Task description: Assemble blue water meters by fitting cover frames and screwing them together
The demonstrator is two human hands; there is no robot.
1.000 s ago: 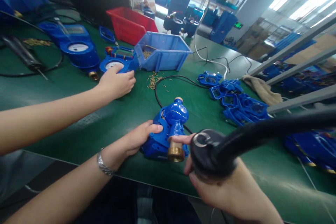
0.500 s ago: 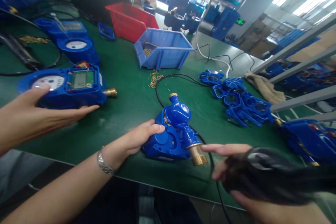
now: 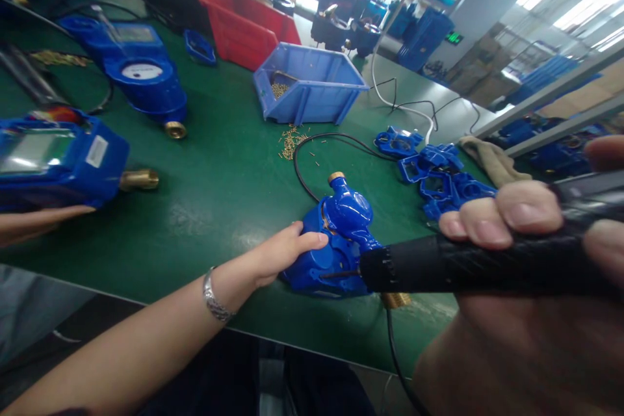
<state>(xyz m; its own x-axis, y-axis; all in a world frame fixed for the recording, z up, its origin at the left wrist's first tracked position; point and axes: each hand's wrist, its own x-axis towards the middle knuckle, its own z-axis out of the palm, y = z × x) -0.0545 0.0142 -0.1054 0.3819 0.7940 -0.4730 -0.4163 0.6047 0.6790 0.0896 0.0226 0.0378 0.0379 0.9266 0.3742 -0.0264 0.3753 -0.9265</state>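
A blue water meter (image 3: 348, 208) with brass threaded ends lies on the green table, its moulded housing tilted toward me. My left hand (image 3: 287, 250) grips the housing from the left, thumb on top. In my right hand (image 3: 507, 218) is a black electric screwdriver (image 3: 414, 265), fingers wrapped round its body. Its thin bit points left across the housing's lower face; whether the tip sits in a screw hole I cannot make out. The tool covers part of the meter's lower brass end.
A co-worker's hand (image 3: 43, 221) supports another blue meter (image 3: 92, 156) at left. A further meter (image 3: 146, 88) stands behind it. Loose brass screws (image 3: 291, 143) lie before a blue bin (image 3: 316, 101); a red bin (image 3: 234, 29) is beyond. Blue covers (image 3: 431, 166) are piled at right.
My right hand has brought the screwdriver up and left over the meter, with its bit now at the housing. The co-worker's meter has moved left, partly out of view.
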